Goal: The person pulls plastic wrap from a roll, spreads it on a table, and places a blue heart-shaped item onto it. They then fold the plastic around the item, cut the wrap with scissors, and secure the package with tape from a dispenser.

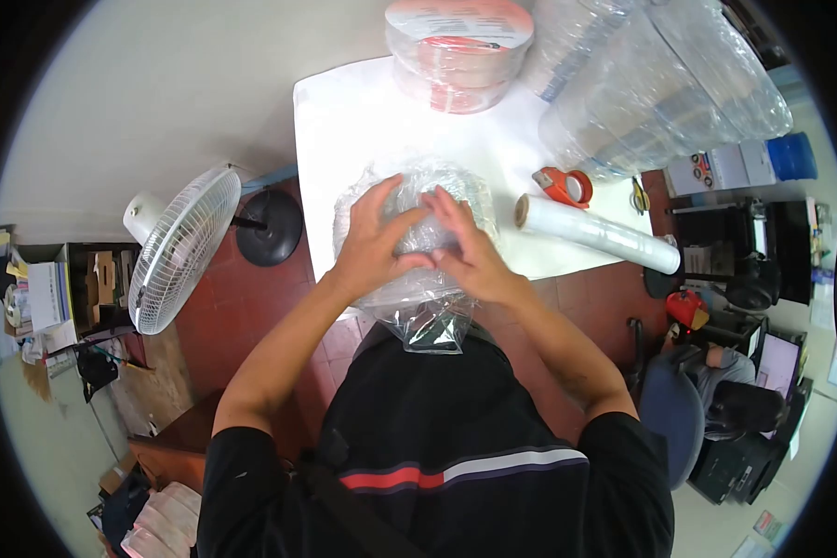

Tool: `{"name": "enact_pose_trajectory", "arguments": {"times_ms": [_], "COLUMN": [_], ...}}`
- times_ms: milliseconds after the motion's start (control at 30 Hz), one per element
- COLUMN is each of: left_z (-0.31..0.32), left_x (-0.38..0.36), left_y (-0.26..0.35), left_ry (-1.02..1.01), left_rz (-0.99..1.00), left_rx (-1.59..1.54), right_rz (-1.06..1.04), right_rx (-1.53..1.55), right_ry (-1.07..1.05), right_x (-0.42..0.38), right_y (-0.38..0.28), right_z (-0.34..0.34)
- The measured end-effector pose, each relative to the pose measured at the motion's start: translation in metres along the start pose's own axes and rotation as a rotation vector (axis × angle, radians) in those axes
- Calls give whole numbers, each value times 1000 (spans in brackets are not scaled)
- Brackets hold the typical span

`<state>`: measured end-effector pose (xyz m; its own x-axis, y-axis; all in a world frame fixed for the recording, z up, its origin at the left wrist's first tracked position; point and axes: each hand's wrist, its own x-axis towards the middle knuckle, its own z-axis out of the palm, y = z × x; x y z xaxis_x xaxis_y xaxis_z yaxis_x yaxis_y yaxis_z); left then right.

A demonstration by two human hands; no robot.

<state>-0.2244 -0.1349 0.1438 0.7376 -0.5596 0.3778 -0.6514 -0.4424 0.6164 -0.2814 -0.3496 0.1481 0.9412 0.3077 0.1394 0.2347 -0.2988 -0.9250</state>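
A round, clear plastic-wrapped bundle (479,200) lies at the near edge of the white table, and a loose flap of its plastic hangs over that edge towards my body. What is inside the wrapping cannot be made out. My left hand (374,237) rests on the bundle's left part with its fingers spread. On the right part is my right hand (471,253), its fingers also apart and bent slightly inwards. The two thumbs almost meet over the middle of the plastic. Neither hand grips anything visible.
Right of the bundle lie a stretch film roll (597,234), a red tape dispenser (562,187) and yellow-handled scissors (640,196). Behind stand a film-wrapped round stack (459,56) and large clear-wrapped bundles (660,88). A fan (184,249) stands left; a person (721,372) sits far right.
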Motion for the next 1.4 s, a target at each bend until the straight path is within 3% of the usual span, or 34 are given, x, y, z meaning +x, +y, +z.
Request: {"name": "enact_pose_trajectory", "arguments": {"times_ms": [33,100,200,333,433,467,667,767,867,1033,1167,1300,1400], "left_z": [-1,-3,0,2,4,4,5,1,-3,15,0,3,0], "left_x": [6,18,18,17,14,14,12,12,11,8,15,10,14], "left_y": [-2,-9,-9,-12,-11,-12,-14,-13,-11,-24,-20,-17,-10], "left_ry": [-111,-340,-292,-271,-251,-243,-247,-256,-270,-264,-265,-46,166], "left_rz": [103,309,258,252,245,253,278,286,271,279,195,28,5], "left_rx": [61,188,65,14,29,26,9,1,-4,83,-47,-306,-233], "right_rz": [12,-148,-335,-431,-618,-625,-525,-574,-648,-424,-210,-179,-153], "right_rx": [153,-153,-378,-663,-727,-656,-488,-452,-493,-459,-364,-377,-301], "right_ry": [5,56,-79,-158,-214,-127,152,156,339,453,599,646,670], "right_x": [-2,-29,-60,-68,-64,-62,-40,-22,11,61,68,64,68], "right_y": [-3,-33,-63,-56,-56,-58,-71,-69,-64,-12,13,14,14], "right_z": [-7,-15,-19,-5,18,24,24,25,22,21,34,37,34]}}
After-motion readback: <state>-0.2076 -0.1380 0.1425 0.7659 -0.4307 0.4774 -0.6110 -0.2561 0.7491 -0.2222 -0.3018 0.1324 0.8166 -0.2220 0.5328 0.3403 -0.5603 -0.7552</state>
